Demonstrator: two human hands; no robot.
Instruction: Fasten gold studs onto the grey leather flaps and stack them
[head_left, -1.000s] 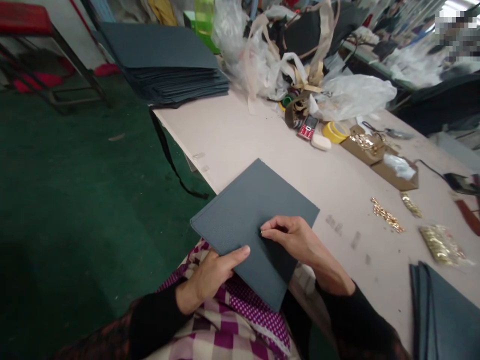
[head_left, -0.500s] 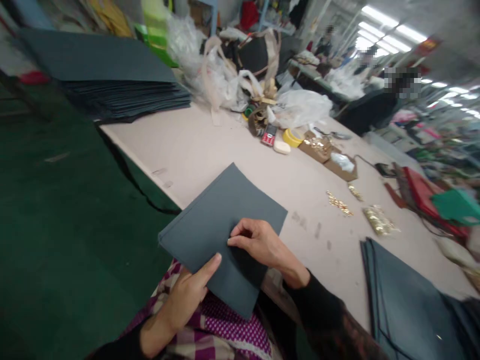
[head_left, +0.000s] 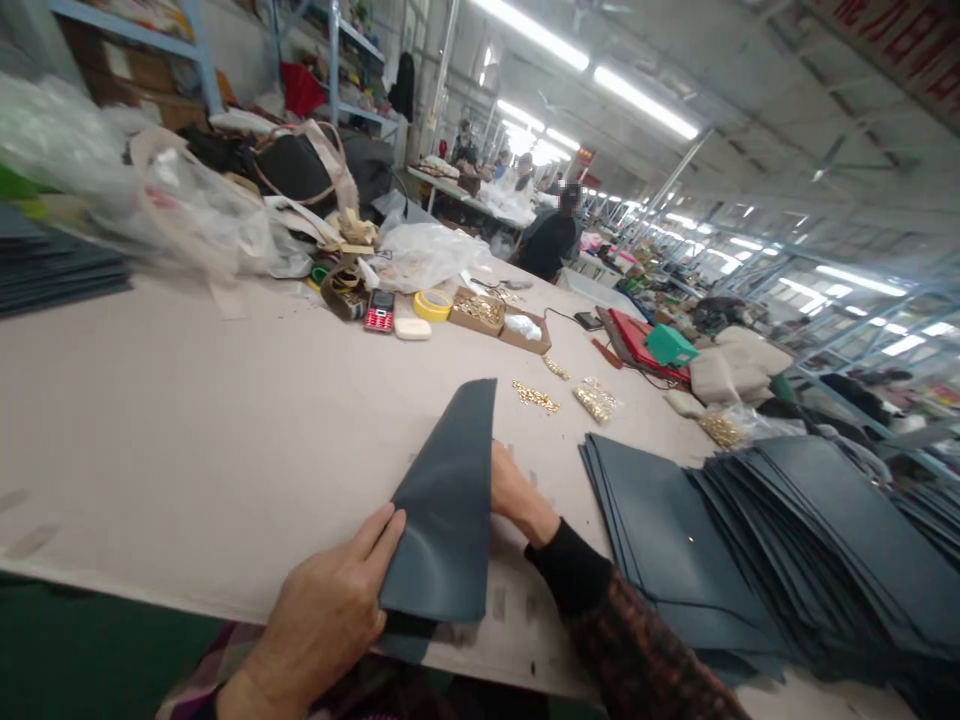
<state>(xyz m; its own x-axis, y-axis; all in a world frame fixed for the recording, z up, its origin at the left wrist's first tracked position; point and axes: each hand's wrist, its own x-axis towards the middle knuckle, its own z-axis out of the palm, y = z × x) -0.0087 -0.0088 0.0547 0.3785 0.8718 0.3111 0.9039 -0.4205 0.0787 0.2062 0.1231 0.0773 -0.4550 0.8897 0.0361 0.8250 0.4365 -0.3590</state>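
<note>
Panel (head_left: 442,530) tilts, your left hand (head_left: 326,610) gripping, perhaps for access behind. Whether your right hand (head_left: 517,490) pinches, I can't tell.

And here's the right hand (head_left: 520,492), bare, right of centre, with a wide black cuff (head_left: 574,572) snug around the wrist! Below it, towards the bottom right, the sleeve (head_left: 637,650) turns to a dark, fuzzy-looking fabric, mottled in rusty reddish brown. Over to the lower left, the left hand (head_left: 322,615) is bare too, just a sliver of dark sleeve edge (head_left: 204,706) at the bottom. Beside that, a garment (head_left: 214,662) shows purple and pale patches, blurred and shadowed.
</note>
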